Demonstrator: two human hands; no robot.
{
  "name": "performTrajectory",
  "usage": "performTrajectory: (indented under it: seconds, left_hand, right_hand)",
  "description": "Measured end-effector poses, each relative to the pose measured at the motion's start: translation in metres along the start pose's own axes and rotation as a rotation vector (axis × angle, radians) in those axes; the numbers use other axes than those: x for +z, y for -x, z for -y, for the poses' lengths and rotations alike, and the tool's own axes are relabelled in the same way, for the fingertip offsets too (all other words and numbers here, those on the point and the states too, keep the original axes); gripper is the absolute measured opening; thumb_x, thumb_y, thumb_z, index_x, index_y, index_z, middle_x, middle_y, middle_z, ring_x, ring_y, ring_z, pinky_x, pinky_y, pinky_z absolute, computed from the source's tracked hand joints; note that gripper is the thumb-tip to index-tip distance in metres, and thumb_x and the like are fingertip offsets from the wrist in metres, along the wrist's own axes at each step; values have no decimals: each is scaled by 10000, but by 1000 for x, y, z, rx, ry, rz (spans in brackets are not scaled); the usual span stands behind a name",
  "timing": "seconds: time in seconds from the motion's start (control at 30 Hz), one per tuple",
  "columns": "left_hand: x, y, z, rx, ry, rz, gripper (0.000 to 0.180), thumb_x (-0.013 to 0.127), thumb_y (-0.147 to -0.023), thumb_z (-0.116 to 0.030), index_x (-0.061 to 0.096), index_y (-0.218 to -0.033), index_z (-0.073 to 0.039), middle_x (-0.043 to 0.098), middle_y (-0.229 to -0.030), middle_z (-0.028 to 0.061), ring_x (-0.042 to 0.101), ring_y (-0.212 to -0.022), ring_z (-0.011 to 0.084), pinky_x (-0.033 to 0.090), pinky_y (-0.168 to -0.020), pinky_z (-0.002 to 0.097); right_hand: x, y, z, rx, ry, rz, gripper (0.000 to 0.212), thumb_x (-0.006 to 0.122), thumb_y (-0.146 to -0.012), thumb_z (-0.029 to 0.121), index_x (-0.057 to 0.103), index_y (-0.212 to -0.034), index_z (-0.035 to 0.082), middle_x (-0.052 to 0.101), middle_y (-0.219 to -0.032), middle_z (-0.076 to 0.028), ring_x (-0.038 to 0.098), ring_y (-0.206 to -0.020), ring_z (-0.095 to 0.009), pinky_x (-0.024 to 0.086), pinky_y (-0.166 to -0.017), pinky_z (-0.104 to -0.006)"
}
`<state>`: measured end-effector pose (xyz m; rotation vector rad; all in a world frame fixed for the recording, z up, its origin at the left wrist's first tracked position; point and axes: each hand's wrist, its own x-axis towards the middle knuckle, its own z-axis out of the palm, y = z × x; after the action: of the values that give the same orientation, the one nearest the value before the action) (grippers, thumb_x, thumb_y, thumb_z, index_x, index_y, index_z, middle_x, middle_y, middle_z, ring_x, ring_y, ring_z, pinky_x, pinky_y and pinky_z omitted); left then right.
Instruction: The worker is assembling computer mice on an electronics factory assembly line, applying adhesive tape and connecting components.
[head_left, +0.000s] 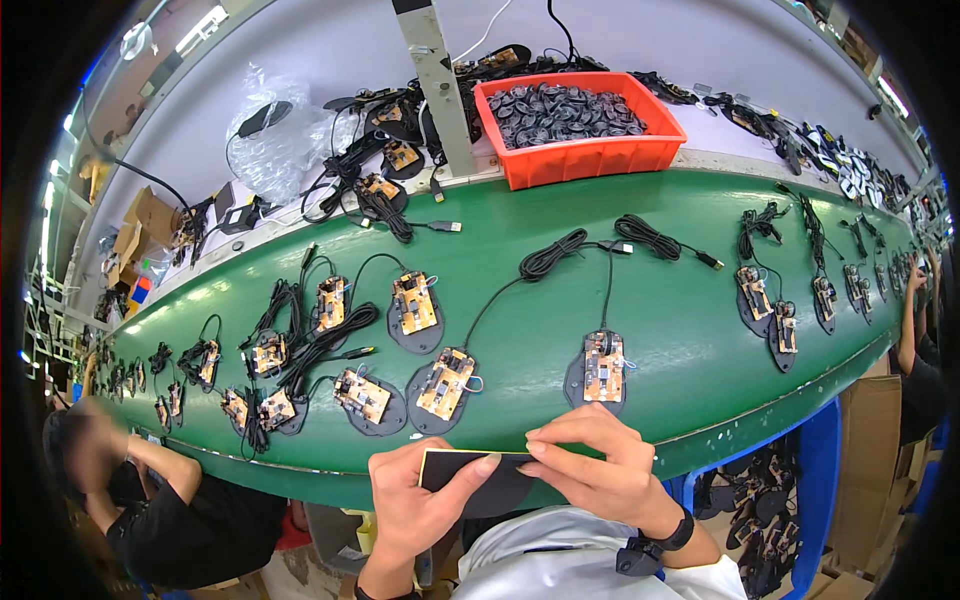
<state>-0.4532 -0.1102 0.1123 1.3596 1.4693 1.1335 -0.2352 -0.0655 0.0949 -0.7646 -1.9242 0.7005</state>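
Low over the green belt's near edge, my left hand [412, 502] is closed on a thin black sheet [505, 490] with a yellowish edge, its thumb lying on top. My right hand [610, 472] pinches the sheet's right end between thumb and fingertips. Just beyond my hands lies a black mouse base with a tan circuit board [603, 372], its cable running away from me. A second mouse base with a board [443, 388] sits to its left. Whether a small piece is between my right fingertips is too fine to make out.
More corded mouse bases [415, 308] spread along the green belt [690, 390]. A red bin [590, 160] of small dark round parts stands on the back ledge beside a metal post [445, 100]. At right below is a blue crate [820, 490]; co-workers sit left [190, 530] and right.
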Motion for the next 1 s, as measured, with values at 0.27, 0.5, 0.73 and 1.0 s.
performTrajectory:
  seconds: [0.27,0.5,0.73,1.0]
  left_hand:
    - [10,-12,-1,-185,34,-120,198,837,-891,-130,771,-804,34,665,-583,51,600,-492,108,425,-478,282]
    - [11,-20,0,10,48,55,215,837,-905,-140,768,-797,32,661,-588,37,598,-528,71,433,-483,270]
    - [18,-36,1,-232,7,38,232,843,-906,-197,791,-856,23,709,-639,40,635,-568,69,471,-511,265]
    - [46,-52,16,135,-79,348,311,860,-867,-213,669,-824,29,638,-782,118,651,-751,293,544,-701,379]
  right_hand:
    - [-4,10,-8,-135,115,-38,379,905,-711,-12,785,-1067,39,744,-1042,-120,696,-902,-283,565,-738,-363]
    - [-12,-7,-9,366,-149,8,370,889,-739,7,775,-1091,6,733,-1071,-115,694,-936,-290,564,-805,-388]
    - [-12,7,-17,-4,24,-79,301,845,-719,-58,805,-1000,42,726,-1018,-107,695,-937,-293,552,-770,-393]
    - [-74,6,-22,245,-121,-244,185,808,-803,-60,728,-957,4,738,-947,-122,711,-816,-245,570,-702,-340]
